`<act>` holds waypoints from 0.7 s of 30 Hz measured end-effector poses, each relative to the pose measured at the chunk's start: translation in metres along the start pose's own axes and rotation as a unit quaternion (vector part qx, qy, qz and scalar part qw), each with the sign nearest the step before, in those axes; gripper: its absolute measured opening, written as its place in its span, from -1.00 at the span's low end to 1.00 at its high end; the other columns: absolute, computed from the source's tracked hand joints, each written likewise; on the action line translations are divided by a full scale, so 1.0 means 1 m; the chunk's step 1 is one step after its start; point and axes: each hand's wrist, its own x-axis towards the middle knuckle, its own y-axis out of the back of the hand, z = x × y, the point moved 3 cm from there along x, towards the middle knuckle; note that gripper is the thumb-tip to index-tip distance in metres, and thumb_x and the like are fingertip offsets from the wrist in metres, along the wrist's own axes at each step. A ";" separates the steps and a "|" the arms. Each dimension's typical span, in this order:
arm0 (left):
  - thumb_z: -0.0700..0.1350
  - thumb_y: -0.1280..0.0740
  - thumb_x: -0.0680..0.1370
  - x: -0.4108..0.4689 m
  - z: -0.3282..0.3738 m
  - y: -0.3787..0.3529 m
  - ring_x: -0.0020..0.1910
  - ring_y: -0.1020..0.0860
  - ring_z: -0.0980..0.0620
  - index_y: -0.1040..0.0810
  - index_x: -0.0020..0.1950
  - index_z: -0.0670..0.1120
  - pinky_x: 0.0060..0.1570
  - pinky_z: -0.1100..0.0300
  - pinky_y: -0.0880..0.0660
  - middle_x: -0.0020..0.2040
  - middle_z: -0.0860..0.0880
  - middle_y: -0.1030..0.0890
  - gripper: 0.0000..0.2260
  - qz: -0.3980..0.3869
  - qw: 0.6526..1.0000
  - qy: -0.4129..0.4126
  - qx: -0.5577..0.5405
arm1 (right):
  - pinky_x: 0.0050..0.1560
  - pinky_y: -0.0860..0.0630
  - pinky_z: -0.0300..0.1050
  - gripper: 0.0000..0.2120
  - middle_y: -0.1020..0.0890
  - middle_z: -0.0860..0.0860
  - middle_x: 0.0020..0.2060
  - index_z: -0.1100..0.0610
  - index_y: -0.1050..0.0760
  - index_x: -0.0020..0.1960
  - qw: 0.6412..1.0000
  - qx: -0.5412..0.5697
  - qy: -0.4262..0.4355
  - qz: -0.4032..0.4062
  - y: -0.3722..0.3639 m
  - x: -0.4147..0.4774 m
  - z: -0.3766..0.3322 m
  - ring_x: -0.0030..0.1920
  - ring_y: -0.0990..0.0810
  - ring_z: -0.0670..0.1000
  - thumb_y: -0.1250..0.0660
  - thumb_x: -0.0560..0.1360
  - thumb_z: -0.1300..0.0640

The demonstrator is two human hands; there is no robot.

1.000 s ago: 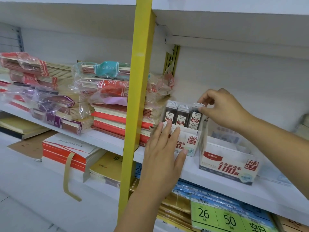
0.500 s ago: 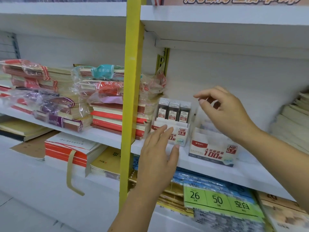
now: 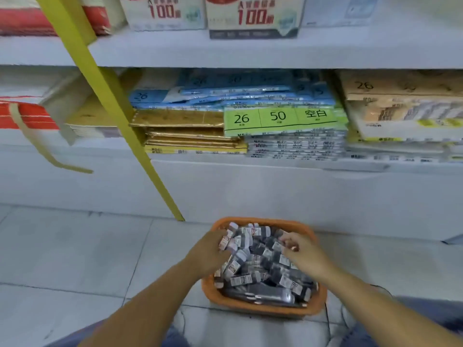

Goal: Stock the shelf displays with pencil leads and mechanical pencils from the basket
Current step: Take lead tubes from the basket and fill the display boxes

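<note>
Withdrawn from the display boxes point(image 3: 253, 18), both hands were lowered into the orange basket point(image 3: 263, 308) on the floor for more stock, the left hand point(image 3: 210, 251) closed round lead cases point(image 3: 226, 240), the right hand point(image 3: 304, 256) of unclear grip.

One basket point(image 3: 260, 308) at lower centre; two hands over it, left hand point(image 3: 210, 249) and right hand point(image 3: 302, 255); lead cases point(image 3: 240, 280) inside, too many to count; two boxes point(image 3: 253, 16) marked 100 at top; one yellow post point(image 3: 112, 116)

bright, even light | soft motion blur | wide-angle edge bending
</note>
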 end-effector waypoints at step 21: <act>-0.16 -0.47 0.52 0.085 -0.064 -0.082 0.41 -0.42 -0.03 -0.31 0.55 -0.04 0.42 -0.01 -0.37 0.43 -0.02 -0.47 -0.36 0.095 0.991 0.066 -0.072 | 0.27 -0.32 -0.10 -0.42 -0.34 0.05 0.25 0.06 -0.28 0.43 0.994 -0.093 -0.011 0.058 -0.094 0.108 0.030 0.32 -0.28 0.07 -0.39 0.48 -0.02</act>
